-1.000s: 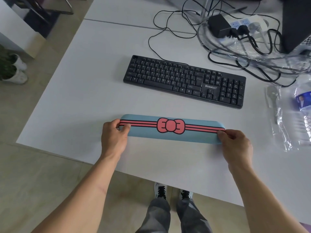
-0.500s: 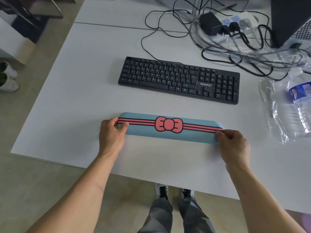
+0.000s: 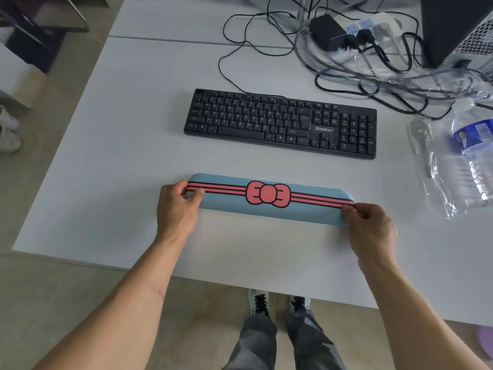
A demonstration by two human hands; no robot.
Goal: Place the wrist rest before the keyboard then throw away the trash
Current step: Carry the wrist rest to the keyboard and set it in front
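Observation:
A long blue wrist rest point(image 3: 269, 209) with pink stripes and a pink bow lies across the white table point(image 3: 112, 161), a short gap nearer to me than the black keyboard point(image 3: 280, 124) and roughly parallel to it. My left hand point(image 3: 177, 206) pinches its left end and my right hand point(image 3: 369, 229) pinches its right end. A crumpled clear plastic wrapper point(image 3: 442, 166) lies on the table to the right of the keyboard.
A water bottle point(image 3: 474, 145) lies on the wrapper at the right edge. Tangled black cables point(image 3: 346, 68), a power strip point(image 3: 373, 28) and a dark computer case point(image 3: 453, 25) crowd the back right. The table's near edge runs just above my shoes point(image 3: 277, 303).
The wrist rest, held at both ends, has shifted slightly toward the keyboard; the view has also drifted a little to the right.

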